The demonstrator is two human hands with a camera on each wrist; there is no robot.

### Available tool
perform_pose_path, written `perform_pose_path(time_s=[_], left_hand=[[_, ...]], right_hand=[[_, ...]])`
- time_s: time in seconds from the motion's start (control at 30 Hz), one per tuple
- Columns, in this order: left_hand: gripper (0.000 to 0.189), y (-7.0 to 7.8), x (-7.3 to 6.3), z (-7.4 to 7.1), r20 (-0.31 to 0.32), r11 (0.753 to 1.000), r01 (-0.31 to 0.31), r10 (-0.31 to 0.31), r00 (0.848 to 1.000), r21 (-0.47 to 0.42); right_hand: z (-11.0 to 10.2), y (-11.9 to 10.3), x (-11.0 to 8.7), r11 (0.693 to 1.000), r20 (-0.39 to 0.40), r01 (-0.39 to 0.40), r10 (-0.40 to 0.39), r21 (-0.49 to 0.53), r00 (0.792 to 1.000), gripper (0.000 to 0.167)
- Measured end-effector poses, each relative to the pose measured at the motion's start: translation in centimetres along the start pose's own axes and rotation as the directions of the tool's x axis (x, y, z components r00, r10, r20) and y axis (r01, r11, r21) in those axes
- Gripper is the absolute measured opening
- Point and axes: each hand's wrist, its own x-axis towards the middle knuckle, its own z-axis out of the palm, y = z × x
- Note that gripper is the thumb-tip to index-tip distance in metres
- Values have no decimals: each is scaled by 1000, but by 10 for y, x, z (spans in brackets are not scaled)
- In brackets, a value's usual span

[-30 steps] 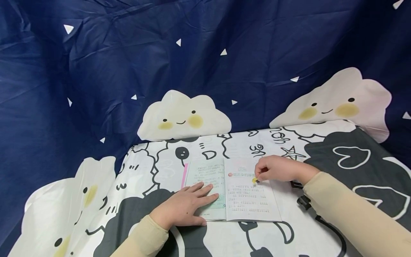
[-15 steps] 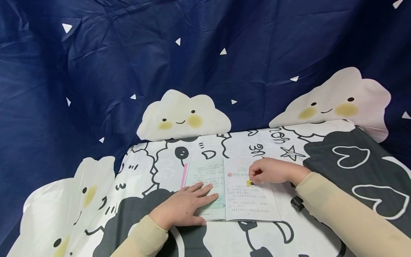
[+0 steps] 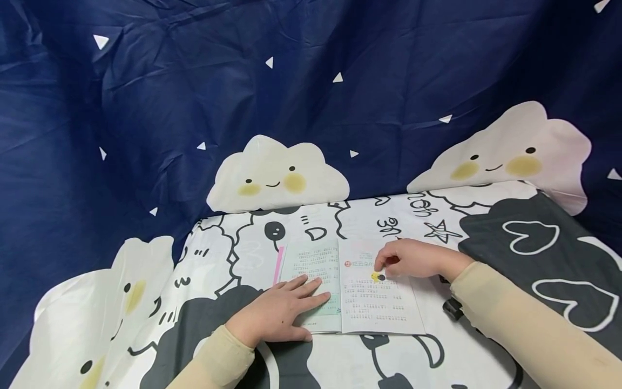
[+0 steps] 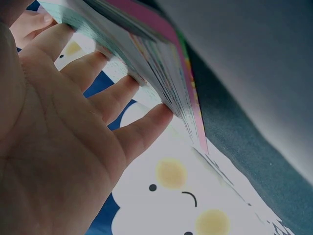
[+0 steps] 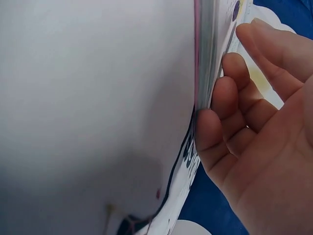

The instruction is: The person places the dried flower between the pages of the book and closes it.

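Observation:
An open book [image 3: 381, 313] with printed pages lies on the patterned cloth. My left hand [image 3: 284, 310] rests flat on its left page, fingers spread; in the left wrist view, the fingertips [image 4: 159, 115] touch the page by the book's edge. A small flat yellow piece with a dark round spot [image 3: 376, 277] lies on the right page, below the heading. My right hand [image 3: 410, 258] is just above and beside that piece, fingers loosely curled. In the right wrist view, thumb and forefinger pinch nothing, and the other fingertips [image 5: 209, 122] are against the book's side edge.
A black clip-like object [image 3: 453, 309] with a dark cable lies by the right forearm. The cloth [image 3: 359, 362] bears black and white cartoon drawings. Behind it hangs a dark blue curtain [image 3: 311, 81], with white cloud shapes [image 3: 279, 186] along its foot.
My right hand has moved left over the right page with the yellow piece and has let it go there. The left hand has stayed in place.

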Motion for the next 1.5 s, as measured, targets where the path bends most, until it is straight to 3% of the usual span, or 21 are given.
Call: perform_pose_path(time_s=[0.33, 0.47, 0.6, 0.73, 0.83, 0.93, 1.2, 1.5], left_hand=[[84, 0, 1, 0, -9, 1000, -12, 12, 1000, -2], [82, 0, 2, 1, -39, 999, -27, 26, 999, -18], [75, 1, 8, 1, -103, 994, -104, 101, 990, -27], [64, 6, 17, -1, -142, 974, -228, 224, 964, -10], [55, 13, 25, -3, -162, 961, -276, 275, 948, 14], [50, 22, 36, -5, -180, 965, -255, 262, 948, 62], [51, 54, 65, -10, -147, 972, -110, 142, 979, 208], [53, 65, 70, -5, -126, 965, -76, 111, 986, 253]], right_hand=[[-3, 7, -10, 999, -56, 13, -16, -52, 998, 32], [-6, 10, -15, 996, -84, -6, -1, -88, 996, 36], [-8, 13, -21, 991, -104, -60, 48, -116, 993, 41], [-9, 16, -25, 984, -104, -104, 89, -147, 991, 50], [-9, 18, -27, 978, -96, -121, 106, -169, 990, 55], [-10, 20, -28, 975, -88, -116, 101, -187, 991, 58], [-11, 23, -30, 983, -78, -104, 93, -152, 993, 58], [-13, 25, -33, 987, -74, -111, 103, -114, 992, 65]])
